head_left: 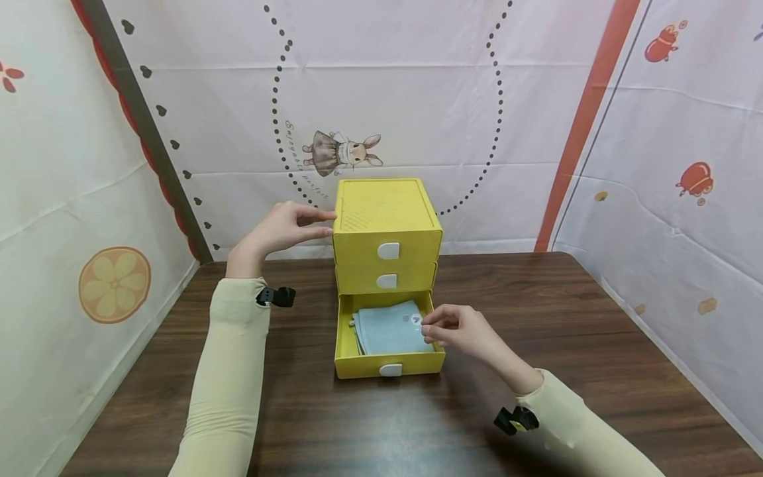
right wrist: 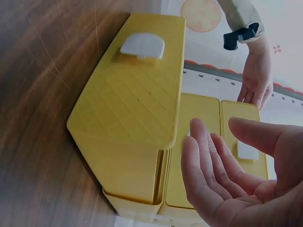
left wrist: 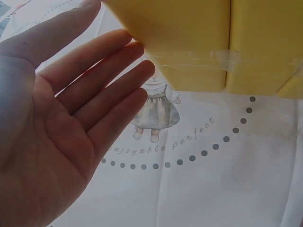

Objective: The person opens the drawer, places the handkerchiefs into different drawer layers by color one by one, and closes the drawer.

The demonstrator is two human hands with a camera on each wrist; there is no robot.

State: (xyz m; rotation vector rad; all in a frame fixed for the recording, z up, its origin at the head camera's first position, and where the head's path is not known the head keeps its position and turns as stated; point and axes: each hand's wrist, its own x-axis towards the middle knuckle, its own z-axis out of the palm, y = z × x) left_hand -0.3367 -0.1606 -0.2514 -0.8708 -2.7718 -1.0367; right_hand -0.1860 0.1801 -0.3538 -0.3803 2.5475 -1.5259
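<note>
A yellow three-drawer box [head_left: 387, 205] with white tab handles stands on the table, its bottom drawer [head_left: 360, 366] pulled out. Folded light-blue cloth [head_left: 387, 331] lies inside that drawer. At the box's upper left side is my left hand [head_left: 283, 228], fingers extended, with the fingertips against the side edge. In the left wrist view, that hand [left wrist: 71, 109] has a bare palm. My right hand [head_left: 465, 331] hovers by the drawer's right wall, near the cloth. Loosely bent fingers with nothing between them show on the right hand [right wrist: 236, 175] in the right wrist view.
The dark wooden table [head_left: 334, 430] extends around the box. Behind it and at both sides hangs a white printed cloth backdrop [head_left: 417, 99]. The two upper drawers [head_left: 357, 278] are closed. A black camera strap [head_left: 277, 296] circles the left wrist.
</note>
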